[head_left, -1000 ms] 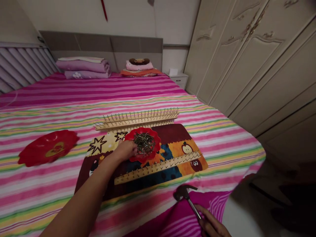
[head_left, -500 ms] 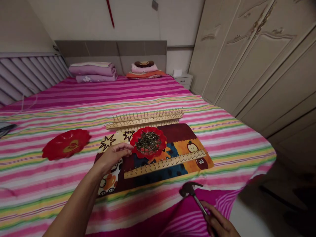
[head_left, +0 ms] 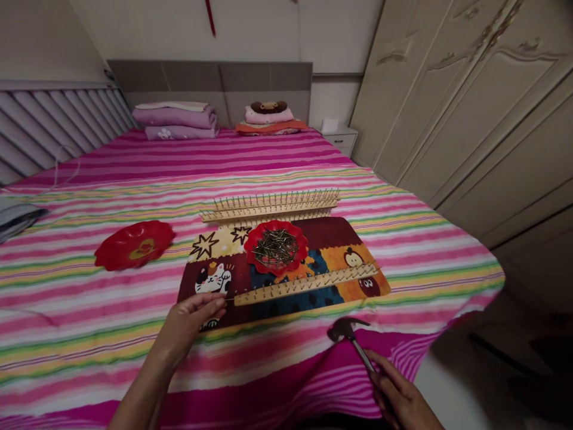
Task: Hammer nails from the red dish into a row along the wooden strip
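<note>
My left hand (head_left: 201, 307) is closed in a pinch on a thin nail (head_left: 230, 299), beside the left end of a wooden strip (head_left: 304, 285) with rows of nails standing in it. That strip lies on a patterned mat (head_left: 340, 233) with cartoon animals. Behind it on the mat sits a red scalloped dish (head_left: 253, 263) with a heap of nails (head_left: 276, 246). My right hand (head_left: 398, 391) grips the handle of a claw hammer (head_left: 347, 330), its head over the bed's near edge.
More wooden strips full of upright nails (head_left: 273, 208) lie behind the mat. A second red dish (head_left: 134, 245) is on the left of the striped bed cover (head_left: 430, 257). Folded bedding (head_left: 176, 122) is stacked near the headboard, and a wardrobe (head_left: 470, 107) stands at the right.
My left hand has moved from the rim of the nail dish down toward me, to the near strip's left end, with a nail between its fingers. The hammer stays in my right hand.
</note>
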`<state>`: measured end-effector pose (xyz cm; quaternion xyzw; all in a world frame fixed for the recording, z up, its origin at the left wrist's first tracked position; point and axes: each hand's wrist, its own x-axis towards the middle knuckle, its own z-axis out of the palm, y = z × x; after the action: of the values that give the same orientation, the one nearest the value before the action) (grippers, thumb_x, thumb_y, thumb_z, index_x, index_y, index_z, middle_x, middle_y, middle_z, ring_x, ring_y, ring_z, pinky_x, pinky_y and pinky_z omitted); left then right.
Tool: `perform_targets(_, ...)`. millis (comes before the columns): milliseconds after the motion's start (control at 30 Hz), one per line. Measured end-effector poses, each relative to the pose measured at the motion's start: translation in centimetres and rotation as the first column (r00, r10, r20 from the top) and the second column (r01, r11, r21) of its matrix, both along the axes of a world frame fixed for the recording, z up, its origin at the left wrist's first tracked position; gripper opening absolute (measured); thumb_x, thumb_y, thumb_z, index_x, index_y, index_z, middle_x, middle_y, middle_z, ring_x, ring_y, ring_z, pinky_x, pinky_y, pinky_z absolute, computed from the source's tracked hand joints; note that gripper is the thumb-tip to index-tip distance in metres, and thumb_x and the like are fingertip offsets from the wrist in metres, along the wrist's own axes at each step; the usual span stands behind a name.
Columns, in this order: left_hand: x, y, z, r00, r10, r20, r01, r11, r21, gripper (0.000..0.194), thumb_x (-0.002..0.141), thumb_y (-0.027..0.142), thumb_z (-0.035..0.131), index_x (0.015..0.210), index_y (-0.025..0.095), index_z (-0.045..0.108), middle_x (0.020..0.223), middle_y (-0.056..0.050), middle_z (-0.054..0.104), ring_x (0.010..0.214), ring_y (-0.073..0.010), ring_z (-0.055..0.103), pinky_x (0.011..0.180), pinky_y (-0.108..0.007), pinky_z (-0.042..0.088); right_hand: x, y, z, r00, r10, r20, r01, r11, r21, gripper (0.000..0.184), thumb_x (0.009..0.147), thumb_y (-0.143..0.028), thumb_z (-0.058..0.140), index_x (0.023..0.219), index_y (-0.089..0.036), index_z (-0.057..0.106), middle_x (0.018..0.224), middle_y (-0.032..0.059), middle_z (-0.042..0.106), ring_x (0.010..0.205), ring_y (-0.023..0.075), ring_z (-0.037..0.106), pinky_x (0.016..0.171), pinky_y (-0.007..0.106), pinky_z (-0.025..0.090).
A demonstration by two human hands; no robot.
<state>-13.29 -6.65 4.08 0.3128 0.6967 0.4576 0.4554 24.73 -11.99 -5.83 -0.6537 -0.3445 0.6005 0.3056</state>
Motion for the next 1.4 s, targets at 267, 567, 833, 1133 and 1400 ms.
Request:
perform_targets(267, -0.2, 0.7, -2.0, 0.996, -0.047, -0.071, 0.043, 0.997, -0.06, 0.05, 0.044, 0.054, 0.078, 0.075, 0.015, 0.07, 0.071, -0.003, 0.07, 0.067, -0.0151, 0.064, 0.062, -0.023, 0.05, 0.1, 0.0, 0.2, 0.999, 0.042, 0.021, -0.042, 0.999, -0.011, 0.076, 0.074, -0.057, 0.048, 0.137, -0.016, 0.037, 0.041, -0.0134, 0.027, 0.032, 0.0059, 0.019, 0.033, 0.016, 0.009)
perform_targets(567, -0.4, 1.3, -2.6, 0.93, -0.184, -0.319, 0.142, 0.978, -0.15, 0.044, 0.058, 0.055, 0.063, 0.081, 0.018, 0.07, 0.065, -0.001, 0.067, 0.06, -0.013, 0.057, 0.056, -0.022, 0.039, 0.5, 0.3, 0.2, 0.998, 0.055, 0.023, -0.054, 0.998, -0.02, 0.074, 0.074, -0.056, 0.049, 0.136, -0.016, 0.04, 0.041, -0.0128, 0.029, 0.031, 0.007, 0.025, 0.031, 0.016, 0.014)
perform_targets(833, 1.8, 1.5, -3.3, 0.943, -0.144, -0.3, 0.118, 0.988, -0.103, 0.036, 0.056, 0.049, 0.064, 0.078, 0.021, 0.07, 0.066, 0.0, 0.068, 0.066, -0.0145, 0.059, 0.06, -0.023, 0.041, 0.7, 0.2, -0.3, 0.998, 0.045, 0.053, -0.044, 0.999, -0.018, 0.074, 0.075, -0.058, 0.048, 0.136, -0.017, 0.042, 0.04, -0.0122, 0.032, 0.028, 0.0074, 0.027, 0.03, 0.016, 0.018)
perform_targets(1133, 1.6, 0.3, -5.0, 0.871, 0.004, -0.491, 0.063, 0.991, 0.121, 0.022, 0.07, 0.045, 0.058, 0.076, 0.026, 0.067, 0.083, 0.001, 0.069, 0.083, -0.0167, 0.06, 0.079, -0.026, 0.045, -2.3, -0.4, 3.3, 0.956, 0.197, 0.218, -0.248, 0.939, 0.238, 0.049, 0.08, -0.053, 0.054, 0.119, -0.026, 0.063, 0.103, 0.0034, 0.07, 0.102, 0.0225, 0.062, 0.088, 0.025, 0.047)
perform_targets(1400, 2.2, -0.4, -5.3, 0.811, 0.04, -0.584, 0.134, 0.959, 0.251, 0.018, 0.076, 0.036, 0.052, 0.077, 0.024, 0.064, 0.082, -0.001, 0.068, 0.081, -0.0168, 0.061, 0.076, -0.027, 0.047, -10.7, 3.1, 9.9, 0.817, 0.468, 0.337, -0.574, 0.607, 0.549, 0.044, 0.093, -0.034, 0.039, 0.136, -0.024, 0.047, 0.099, 0.0043, 0.071, 0.105, 0.0202, 0.062, 0.094, 0.033, 0.047)
